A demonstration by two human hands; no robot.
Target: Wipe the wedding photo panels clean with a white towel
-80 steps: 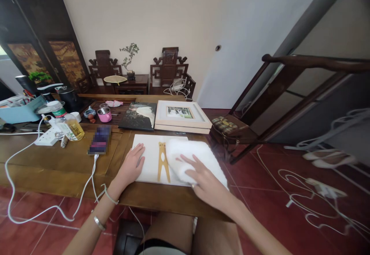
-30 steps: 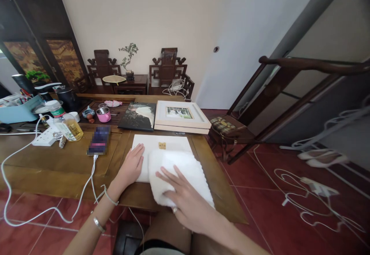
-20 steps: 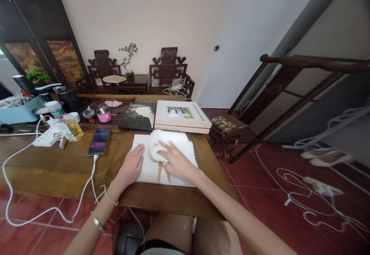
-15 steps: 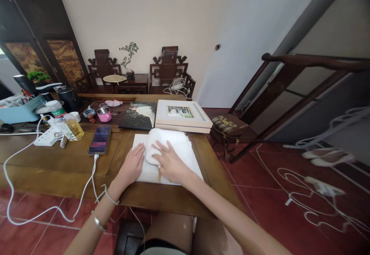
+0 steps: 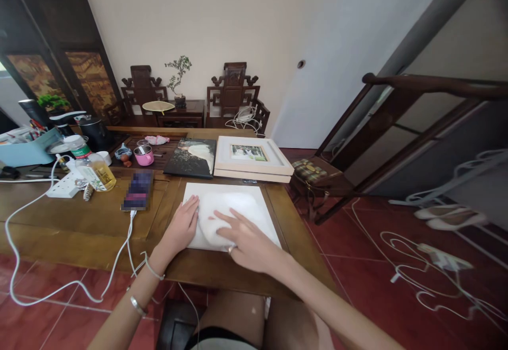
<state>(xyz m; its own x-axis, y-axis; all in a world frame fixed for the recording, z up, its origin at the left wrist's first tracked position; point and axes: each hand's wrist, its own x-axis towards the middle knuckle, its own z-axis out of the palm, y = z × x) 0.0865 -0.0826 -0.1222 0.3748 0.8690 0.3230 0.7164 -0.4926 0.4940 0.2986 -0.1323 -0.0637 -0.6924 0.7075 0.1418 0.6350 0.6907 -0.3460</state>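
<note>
A flat white panel (image 5: 192, 240) lies near the front edge of the wooden table. On it rests a soft white cloth (image 5: 234, 200), slightly blurred. My right hand (image 5: 248, 241), with a ring on one finger, presses on the cloth with fingers stretched out and apart. My left hand (image 5: 184, 223) lies flat along the panel's left edge, fingers extended. The panel's surface under the cloth is hidden.
Behind the panel are a light-framed picture (image 5: 250, 157) and a dark photo panel (image 5: 191, 158). To the left sit a phone (image 5: 137, 190) on a charging cable, a bottle (image 5: 99, 173), a power strip (image 5: 65, 185) and a pink cup (image 5: 144, 155).
My right hand has slid toward me and slightly right, and the cloth has come back from the panel's far edge with it. My left hand stays in place.
</note>
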